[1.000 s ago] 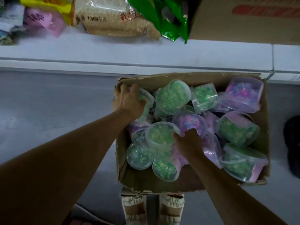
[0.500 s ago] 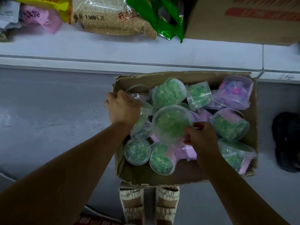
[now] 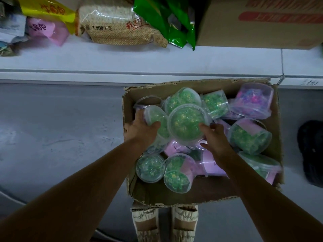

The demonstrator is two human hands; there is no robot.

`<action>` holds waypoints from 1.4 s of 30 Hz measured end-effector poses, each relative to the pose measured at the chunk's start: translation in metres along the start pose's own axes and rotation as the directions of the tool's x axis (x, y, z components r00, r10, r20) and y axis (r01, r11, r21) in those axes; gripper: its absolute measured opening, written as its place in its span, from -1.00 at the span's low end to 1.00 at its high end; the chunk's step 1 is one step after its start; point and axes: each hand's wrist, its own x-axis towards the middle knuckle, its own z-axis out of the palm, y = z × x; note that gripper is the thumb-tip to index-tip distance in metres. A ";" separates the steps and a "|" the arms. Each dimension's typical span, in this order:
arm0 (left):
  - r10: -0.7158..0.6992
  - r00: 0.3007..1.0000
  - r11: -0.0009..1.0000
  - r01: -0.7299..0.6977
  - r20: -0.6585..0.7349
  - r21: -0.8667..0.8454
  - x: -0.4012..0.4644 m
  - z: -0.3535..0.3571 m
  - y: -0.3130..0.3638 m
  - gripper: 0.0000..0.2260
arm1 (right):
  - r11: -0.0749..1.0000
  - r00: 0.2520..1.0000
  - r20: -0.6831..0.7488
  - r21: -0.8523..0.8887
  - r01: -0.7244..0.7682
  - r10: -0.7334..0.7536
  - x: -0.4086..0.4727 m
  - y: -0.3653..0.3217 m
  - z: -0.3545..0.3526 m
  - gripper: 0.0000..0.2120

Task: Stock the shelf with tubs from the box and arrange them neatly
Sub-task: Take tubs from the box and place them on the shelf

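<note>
Left hand (image 3: 142, 131): closed round a green tub (image 3: 157, 119) at the box's (image 3: 174, 196) left wall.
Right hand (image 3: 215, 137): grip closed on a clear-lidded green tub (image 3: 187, 122), raised mid-box.
Shelf (image 3: 122, 60): far side, bare front strip.
Risk: the slick tubs knock together and one slips back.
Change: both tubs now higher and touching.

Upper frame held a grain bag (image 3: 115, 27), green packet (image 3: 167, 23), yellow packet (image 3: 47, 11), pink packet (image 3: 46, 30); dark shoe (image 3: 312, 152) at right edge.
</note>
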 end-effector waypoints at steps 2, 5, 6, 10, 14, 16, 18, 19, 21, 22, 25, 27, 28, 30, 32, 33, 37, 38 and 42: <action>-0.055 0.997 0.998 0.054 -0.049 -0.015 -0.003 0.001 0.002 -0.43 | 1.000 0.999 0.054 -0.005 0.004 -0.004 0.000 -0.002 0.001 -0.61; -0.166 0.982 0.976 0.151 -0.093 -0.158 -0.013 -0.005 0.000 -0.47 | 1.000 0.998 0.057 0.006 0.009 -0.009 -0.008 -0.003 -0.002 -0.58; -0.193 0.977 0.960 0.170 -0.088 -0.224 -0.017 -0.009 -0.002 -0.51 | 1.000 0.999 0.037 0.018 0.017 -0.017 -0.012 -0.005 -0.004 -0.58; -0.196 0.976 0.900 0.143 -0.090 -0.411 -0.047 -0.039 -0.003 -0.60 | 0.995 0.999 0.020 0.090 0.046 -0.048 -0.043 -0.029 -0.016 -0.70; -0.163 0.982 0.827 0.085 -0.092 -0.555 -0.099 -0.083 0.016 -0.61 | 0.988 0.993 0.027 0.106 0.114 -0.117 -0.091 -0.075 -0.034 -0.88; -0.124 0.989 0.811 0.053 -0.082 -0.582 -0.127 -0.110 0.032 -0.59 | 0.982 0.987 0.013 0.099 0.160 -0.162 -0.121 -0.105 -0.043 -0.86; -0.079 0.992 0.798 0.001 -0.103 -0.602 -0.156 -0.138 0.050 -0.66 | 0.976 0.979 0.019 0.085 0.199 -0.202 -0.154 -0.139 -0.054 -0.85; -0.061 0.991 0.796 -0.021 -0.116 -0.605 -0.172 -0.153 0.060 -0.68 | 0.972 0.974 0.026 0.079 0.222 -0.224 -0.172 -0.158 -0.059 -0.86; -0.019 0.989 0.795 -0.072 -0.143 -0.603 -0.206 -0.186 0.081 -0.67 | 0.959 0.960 0.046 0.076 0.272 -0.276 -0.212 -0.192 -0.072 -0.87; 0.002 0.988 0.791 -0.097 -0.157 -0.603 -0.223 -0.202 0.092 -0.67 | 0.954 0.954 0.054 0.069 0.293 -0.296 -0.232 -0.209 -0.078 -0.84; 0.057 0.978 0.757 -0.172 -0.199 -0.631 -0.278 -0.251 0.125 -0.68 | 0.934 0.937 0.043 0.108 0.339 -0.345 -0.295 -0.256 -0.095 -0.82; 0.104 0.966 0.725 -0.235 -0.235 -0.647 -0.318 -0.283 0.147 -0.69 | 0.917 0.926 0.042 0.165 0.363 -0.374 -0.339 -0.287 -0.106 -0.89; 0.131 0.959 0.708 -0.269 -0.252 -0.653 -0.339 -0.299 0.158 -0.69 | 0.908 0.920 0.046 0.184 0.376 -0.390 -0.363 -0.303 -0.112 -0.92; 0.184 0.945 0.673 -0.323 -0.272 -0.666 -0.377 -0.330 0.177 -0.70 | 0.886 0.896 0.059 0.190 0.423 -0.440 -0.410 -0.335 -0.125 -0.92; 0.235 0.932 0.635 -0.363 -0.277 -0.682 -0.414 -0.360 0.192 -0.70 | 0.866 0.875 0.051 0.183 0.466 -0.482 -0.453 -0.364 -0.139 -0.88; 0.262 0.924 0.619 -0.382 -0.279 -0.686 -0.431 -0.374 0.200 -0.70 | 0.853 0.863 0.044 0.186 0.488 -0.503 -0.474 -0.377 -0.146 -0.86; 0.372 0.877 0.535 -0.471 -0.304 -0.702 -0.494 -0.427 0.225 -0.72 | 0.783 0.795 0.024 0.195 0.591 -0.606 -0.550 -0.426 -0.173 -0.75; 0.403 0.861 0.517 -0.494 -0.311 -0.699 -0.508 -0.439 0.230 -0.71 | 0.765 0.781 0.019 0.214 0.607 -0.625 -0.568 -0.437 -0.179 -0.72; 0.490 0.803 0.457 -0.568 -0.339 -0.685 -0.552 -0.483 0.251 -0.72 | 0.695 0.713 -0.012 0.215 0.686 -0.701 -0.626 -0.474 -0.198 -0.58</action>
